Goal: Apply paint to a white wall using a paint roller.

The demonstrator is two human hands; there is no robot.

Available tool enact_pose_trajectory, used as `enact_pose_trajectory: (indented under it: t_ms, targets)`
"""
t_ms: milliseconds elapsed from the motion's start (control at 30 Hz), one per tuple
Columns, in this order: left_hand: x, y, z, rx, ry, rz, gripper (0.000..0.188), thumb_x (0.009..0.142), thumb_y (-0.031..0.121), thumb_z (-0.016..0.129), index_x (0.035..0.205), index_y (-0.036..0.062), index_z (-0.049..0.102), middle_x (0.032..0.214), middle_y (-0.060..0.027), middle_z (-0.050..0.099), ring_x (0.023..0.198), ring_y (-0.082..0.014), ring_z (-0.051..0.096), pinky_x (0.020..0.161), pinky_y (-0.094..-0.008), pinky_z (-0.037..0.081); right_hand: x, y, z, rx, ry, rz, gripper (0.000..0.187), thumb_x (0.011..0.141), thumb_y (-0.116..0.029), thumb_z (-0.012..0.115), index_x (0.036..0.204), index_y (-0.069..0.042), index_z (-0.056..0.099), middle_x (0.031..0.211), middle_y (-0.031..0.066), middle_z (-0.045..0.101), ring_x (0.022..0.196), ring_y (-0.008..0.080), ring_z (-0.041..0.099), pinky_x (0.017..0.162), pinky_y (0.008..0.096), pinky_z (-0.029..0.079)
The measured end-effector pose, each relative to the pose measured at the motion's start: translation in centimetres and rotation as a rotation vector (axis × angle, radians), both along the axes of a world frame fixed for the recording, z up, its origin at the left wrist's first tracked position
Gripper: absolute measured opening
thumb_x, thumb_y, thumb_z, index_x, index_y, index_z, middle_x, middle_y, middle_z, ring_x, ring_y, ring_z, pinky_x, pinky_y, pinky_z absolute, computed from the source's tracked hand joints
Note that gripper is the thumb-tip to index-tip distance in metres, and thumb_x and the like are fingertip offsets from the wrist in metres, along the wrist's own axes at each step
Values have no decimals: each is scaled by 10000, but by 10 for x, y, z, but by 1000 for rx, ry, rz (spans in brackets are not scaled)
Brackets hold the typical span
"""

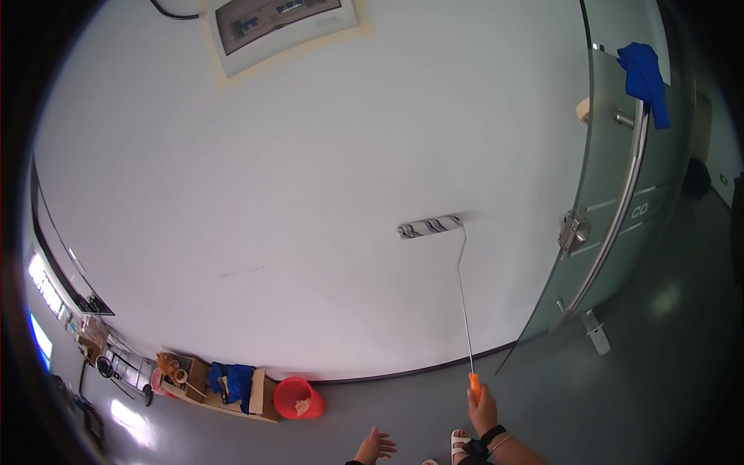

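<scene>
Brown box (264, 394) on grey floor (345, 411), blue cloth (234, 383) inside. Red bucket (285, 394) just right of box. Left hand (375, 447) low, fingers loosely spread, apart from other hand. Striped roller (430, 226) at white wall (271, 170), right end slightly higher; contact hard to tell. Right hand (483, 411) wrapped round orange handle (474, 381), below roller. Glass door (608, 167) farther right, blue rag (642, 74) over steel bar (630, 174).

Dark curved edges, glare on floor (356, 407)
</scene>
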State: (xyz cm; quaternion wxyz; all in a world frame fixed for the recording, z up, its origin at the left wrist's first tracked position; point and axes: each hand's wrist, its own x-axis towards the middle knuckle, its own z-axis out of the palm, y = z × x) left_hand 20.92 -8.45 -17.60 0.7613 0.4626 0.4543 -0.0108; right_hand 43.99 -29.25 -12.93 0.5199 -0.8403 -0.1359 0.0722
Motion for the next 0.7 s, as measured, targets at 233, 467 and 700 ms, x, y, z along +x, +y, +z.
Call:
enact_pose_trajectory:
  t_ms: [233,467,700]
  targets:
    - [-5,11,-19,57,47,-11,687,926,613,319,1187,5,507,902,-183,643,712,-283,654,582,-358,544,45,26,71,-94,-261,-4,262,932,-284,528,994,-33,491,735,194,611,678,398,605,558,438,490]
    - [11,18,7,97,27,-22,656,953,568,275,1197,-1,493,906,-192,645,712,-289,652,602,-363,542,86,45,151,-45,-395,-16,231,934,-237,528,958,-20,451,698,189,601,658,390,609,543,431,491]
    - [23,51,-3,58,-21,-33,759,920,646,235,1202,-29,437,957,-232,621,803,-363,660,615,-413,542,101,54,244,-16,-525,-36,248,960,-259,488,917,-22,427,647,187,572,614,382,599,518,420,478]
